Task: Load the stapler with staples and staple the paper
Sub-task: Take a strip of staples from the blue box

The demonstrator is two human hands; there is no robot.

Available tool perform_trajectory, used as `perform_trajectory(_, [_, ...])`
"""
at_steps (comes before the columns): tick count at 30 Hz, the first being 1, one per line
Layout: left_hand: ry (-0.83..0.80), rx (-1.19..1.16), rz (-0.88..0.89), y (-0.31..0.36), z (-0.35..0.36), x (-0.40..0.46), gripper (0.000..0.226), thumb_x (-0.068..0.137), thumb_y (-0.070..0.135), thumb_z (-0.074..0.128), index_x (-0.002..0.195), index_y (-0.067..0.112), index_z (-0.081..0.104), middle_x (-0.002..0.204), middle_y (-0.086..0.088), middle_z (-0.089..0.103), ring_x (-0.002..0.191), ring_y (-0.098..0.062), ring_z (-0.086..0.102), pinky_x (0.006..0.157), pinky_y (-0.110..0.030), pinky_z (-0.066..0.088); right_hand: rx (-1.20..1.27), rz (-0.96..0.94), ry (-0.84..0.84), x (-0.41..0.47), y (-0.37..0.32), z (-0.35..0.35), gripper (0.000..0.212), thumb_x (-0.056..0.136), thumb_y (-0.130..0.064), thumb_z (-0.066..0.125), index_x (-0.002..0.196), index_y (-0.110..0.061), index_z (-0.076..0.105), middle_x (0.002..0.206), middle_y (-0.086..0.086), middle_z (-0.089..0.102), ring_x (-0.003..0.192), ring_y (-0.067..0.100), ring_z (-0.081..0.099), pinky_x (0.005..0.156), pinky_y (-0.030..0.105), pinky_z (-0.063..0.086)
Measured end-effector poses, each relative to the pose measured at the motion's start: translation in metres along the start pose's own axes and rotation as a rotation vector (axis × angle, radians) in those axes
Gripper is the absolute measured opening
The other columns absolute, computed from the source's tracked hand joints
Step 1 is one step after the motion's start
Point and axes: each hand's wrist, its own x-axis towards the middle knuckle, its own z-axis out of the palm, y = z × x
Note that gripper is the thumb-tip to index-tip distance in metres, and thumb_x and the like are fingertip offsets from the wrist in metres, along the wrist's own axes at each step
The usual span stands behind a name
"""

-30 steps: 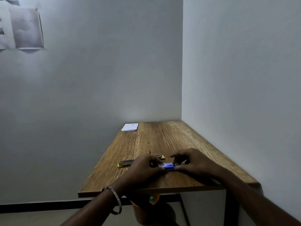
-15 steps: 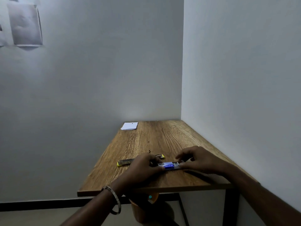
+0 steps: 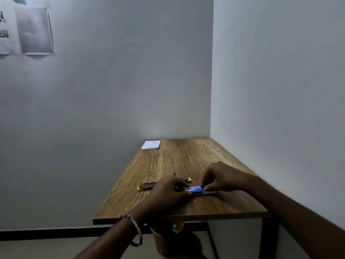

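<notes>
Loading step: staple box (image 3: 194, 190) pinched at both ends by left hand (image 3: 168, 193) and right hand (image 3: 222, 179) on desk (image 3: 186, 157). Stapler (image 3: 149, 185) lies open just behind, paper (image 3: 151, 144) at far edge. Next, a strip must be drawn out

Head cam, faces fwd/down, table (image 3: 183, 161) near

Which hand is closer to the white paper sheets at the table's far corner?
Right. The right hand sits farther up the table toward the white paper sheets; the left hand rests nearer the front edge. Neither touches them.
</notes>
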Motion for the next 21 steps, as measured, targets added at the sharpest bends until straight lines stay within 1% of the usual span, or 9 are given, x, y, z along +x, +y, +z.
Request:
perform_trajectory(3, [-0.004,-0.001,-0.003,0.000,0.000,0.000,0.032,0.084,0.046,0.068,0.112,0.031,0.068,0.101,0.012,0.059,0.089,0.001,0.056,0.080,-0.027,0.054,-0.009,0.035,-0.070,0.005,-0.003,-0.003,0.019,0.086,-0.019,0.074,0.105,-0.013,0.075,0.096,-0.007,0.073,0.077,-0.002,0.062,0.065,0.010,0.045])
perform_trajectory(5, [-0.002,-0.001,-0.007,0.000,0.000,0.000,0.033,0.083,0.046,0.068,0.113,0.032,0.068,0.102,0.011,0.060,0.089,-0.001,0.056,0.079,-0.026,0.053,-0.009,0.040,-0.093,0.008,-0.003,-0.005,0.019,0.086,-0.019,0.075,0.104,-0.013,0.073,0.092,-0.009,0.068,0.076,-0.002,0.061,0.064,0.011,0.043])
perform_trajectory(7, [-0.003,0.002,-0.009,-0.001,0.000,0.000,0.033,0.083,0.047,0.068,0.113,0.033,0.067,0.103,0.011,0.060,0.089,-0.001,0.056,0.078,-0.023,0.052,0.001,0.031,-0.080,0.009,-0.003,-0.005,0.018,0.085,-0.018,0.076,0.102,-0.014,0.072,0.092,-0.009,0.067,0.078,0.000,0.060,0.064,0.011,0.042])
perform_trajectory(9, [-0.001,-0.001,-0.012,-0.002,0.000,0.000,0.033,0.083,0.048,0.068,0.113,0.033,0.067,0.103,0.011,0.060,0.089,-0.001,0.056,0.077,-0.023,0.052,0.038,0.024,-0.053,0.007,-0.001,-0.004,0.015,0.083,-0.018,0.077,0.098,-0.015,0.072,0.091,-0.010,0.067,0.081,0.003,0.062,0.064,0.012,0.044])
perform_trajectory(13, [-0.021,-0.019,-0.018,-0.001,0.000,0.000,0.033,0.083,0.047,0.067,0.113,0.033,0.066,0.099,0.017,0.056,0.089,-0.001,0.056,0.074,-0.018,0.049,0.170,0.003,0.017,0.001,0.003,-0.002,0.013,0.079,-0.016,0.080,0.082,-0.022,0.069,0.086,-0.006,0.072,0.084,0.009,0.068,0.069,0.016,0.052])
perform_trajectory(15, [-0.022,-0.022,-0.017,-0.001,0.000,0.000,0.033,0.083,0.047,0.067,0.113,0.033,0.066,0.097,0.019,0.055,0.089,0.000,0.056,0.071,-0.017,0.047,0.271,-0.011,0.047,-0.002,0.007,-0.002,0.010,0.078,-0.019,0.082,0.080,-0.020,0.072,0.083,-0.003,0.074,0.080,0.009,0.069,0.069,0.018,0.053])
perform_trajectory(18, [-0.026,-0.024,-0.013,-0.001,0.000,-0.001,0.032,0.084,0.046,0.067,0.113,0.033,0.066,0.095,0.020,0.054,0.087,0.001,0.055,0.069,-0.015,0.044,0.425,-0.019,0.074,-0.006,0.011,-0.001,0.014,0.076,-0.019,0.083,0.084,-0.011,0.075,0.080,0.000,0.075,0.074,0.008,0.070,0.067,0.019,0.053])
perform_trajectory(20, [-0.027,-0.021,-0.010,-0.001,0.000,-0.001,0.032,0.084,0.047,0.067,0.113,0.034,0.066,0.095,0.020,0.054,0.087,0.002,0.055,0.069,-0.015,0.044,0.531,-0.018,0.115,-0.007,0.014,0.000,0.018,0.076,-0.015,0.084,0.088,-0.008,0.073,0.083,0.004,0.076,0.077,0.012,0.072,0.068,0.020,0.055])
perform_trajectory(21, [-0.026,-0.019,-0.013,0.000,-0.001,-0.001,0.032,0.083,0.047,0.067,0.113,0.034,0.066,0.095,0.020,0.054,0.087,0.002,0.055,0.069,-0.015,0.044,0.578,-0.015,0.140,-0.007,0.016,0.001,0.019,0.077,-0.014,0.083,0.092,-0.009,0.073,0.085,0.004,0.076,0.080,0.014,0.073,0.070,0.021,0.057])
